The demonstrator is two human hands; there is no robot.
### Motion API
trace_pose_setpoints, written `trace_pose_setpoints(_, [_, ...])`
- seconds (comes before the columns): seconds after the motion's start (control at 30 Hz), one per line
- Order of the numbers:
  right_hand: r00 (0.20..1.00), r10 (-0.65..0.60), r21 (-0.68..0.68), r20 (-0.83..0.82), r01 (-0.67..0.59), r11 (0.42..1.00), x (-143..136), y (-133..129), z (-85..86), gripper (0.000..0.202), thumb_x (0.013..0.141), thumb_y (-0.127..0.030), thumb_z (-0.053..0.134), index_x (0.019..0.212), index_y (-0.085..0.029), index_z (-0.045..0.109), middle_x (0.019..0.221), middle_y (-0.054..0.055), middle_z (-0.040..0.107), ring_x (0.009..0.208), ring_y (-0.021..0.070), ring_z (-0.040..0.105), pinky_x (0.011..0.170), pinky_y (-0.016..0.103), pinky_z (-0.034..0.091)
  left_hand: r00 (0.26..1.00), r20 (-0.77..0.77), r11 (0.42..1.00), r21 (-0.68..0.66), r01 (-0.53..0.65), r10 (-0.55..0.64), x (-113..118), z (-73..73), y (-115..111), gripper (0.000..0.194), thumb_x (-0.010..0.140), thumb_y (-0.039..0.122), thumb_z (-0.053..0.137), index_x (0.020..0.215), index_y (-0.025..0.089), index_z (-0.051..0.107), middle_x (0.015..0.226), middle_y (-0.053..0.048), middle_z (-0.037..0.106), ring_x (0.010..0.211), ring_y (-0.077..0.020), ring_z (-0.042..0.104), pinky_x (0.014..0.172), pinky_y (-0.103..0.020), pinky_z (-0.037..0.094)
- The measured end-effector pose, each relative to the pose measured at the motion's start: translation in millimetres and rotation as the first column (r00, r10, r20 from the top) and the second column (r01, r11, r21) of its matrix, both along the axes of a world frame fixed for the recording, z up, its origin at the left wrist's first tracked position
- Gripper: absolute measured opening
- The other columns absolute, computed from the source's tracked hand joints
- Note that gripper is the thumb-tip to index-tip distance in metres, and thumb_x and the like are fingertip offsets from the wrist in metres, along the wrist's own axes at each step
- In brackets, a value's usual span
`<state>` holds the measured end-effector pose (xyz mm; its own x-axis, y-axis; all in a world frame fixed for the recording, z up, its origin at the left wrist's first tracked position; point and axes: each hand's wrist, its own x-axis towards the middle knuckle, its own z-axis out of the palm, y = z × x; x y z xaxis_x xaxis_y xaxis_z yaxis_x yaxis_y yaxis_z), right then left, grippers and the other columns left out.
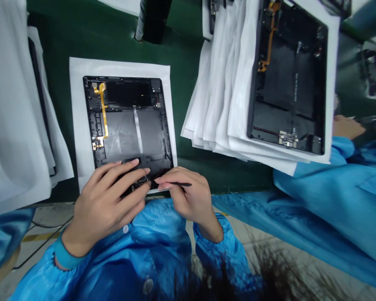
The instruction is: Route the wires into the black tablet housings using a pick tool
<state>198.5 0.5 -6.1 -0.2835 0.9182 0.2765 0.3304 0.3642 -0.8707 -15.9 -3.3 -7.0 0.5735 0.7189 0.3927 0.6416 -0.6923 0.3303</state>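
Note:
A black tablet housing (pixel 122 133) lies with its inside facing up on a white foam sheet (pixel 78 100). Along its left side runs an orange flex cable (pixel 104 113), and a pale strip (pixel 138 129) goes down the middle. My left hand (pixel 108 198) rests over the near edge of the housing, fingers stretched out and partly covering a small circuit part (pixel 141 181). At the near right corner my right hand (pixel 191 192) is closed around a thin black pen-like tool (pixel 180 184). The tool's tip is hidden by the fingers, so its exact kind cannot be told.
On the right stands a stack of white foam sheets (pixel 219 96) with another open tablet housing (pixel 288 92) on top. More foam sheets (pixel 15 104) are piled at the left. A dark post (pixel 155 21) rises behind. A co-worker's sleeve (pixel 332 196) reaches in from the right.

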Motion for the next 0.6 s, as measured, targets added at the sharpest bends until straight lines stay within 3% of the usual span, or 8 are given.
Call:
trace_pose_setpoints(0.2, [1.0, 0.001, 0.004, 0.015, -0.002, 1.0, -0.7, 0.1, -0.2, 0.019, 0.094, -0.006, 0.055, 0.097, -0.02, 0.067, 0.083, 0.001, 0.076, 0.075, 0.0135, 0.07, 0.068, 0.028, 0.055, 1.0, 0.007, 1.0, -0.015, -0.002, 0.002, -0.7, -0.6, -0.7, 0.02, 0.091, 0.025, 0.066, 0.11, 0.023, 0.069, 0.124, -0.004, 0.073, 0.125, -0.0276, 0.063, 0.101, -0.049, 0.054])
trace_pose_setpoints(0.43, [0.996, 0.026, 0.098, 0.08, -0.034, 0.995, -2.0, 2.6, -2.2, 0.019, 0.093, -0.005, 0.055, 0.096, -0.021, 0.066, 0.079, 0.001, 0.073, 0.07, 0.0139, 0.067, 0.064, 0.029, 0.053, 1.0, 0.024, 1.0, -0.014, 0.005, -0.004, 0.0, 1.4, 1.3, 0.015, 0.091, 0.025, 0.066, 0.105, 0.022, 0.069, 0.123, -0.004, 0.074, 0.123, -0.0285, 0.064, 0.098, -0.05, 0.054])
trace_pose_setpoints(0.6, [0.999, 0.033, 0.04, 0.017, -0.033, 0.999, -0.8, 4.8, -0.5, 0.015, 0.094, -0.008, 0.056, 0.095, -0.018, 0.067, 0.083, 0.003, 0.072, 0.072, 0.0141, 0.067, 0.065, 0.028, 0.055, 0.998, 0.06, 0.999, -0.028, -0.031, 0.033, 2.8, 2.8, 2.2, 0.015, 0.091, 0.024, 0.066, 0.105, 0.023, 0.069, 0.119, -0.003, 0.075, 0.121, -0.0272, 0.065, 0.096, -0.049, 0.055])
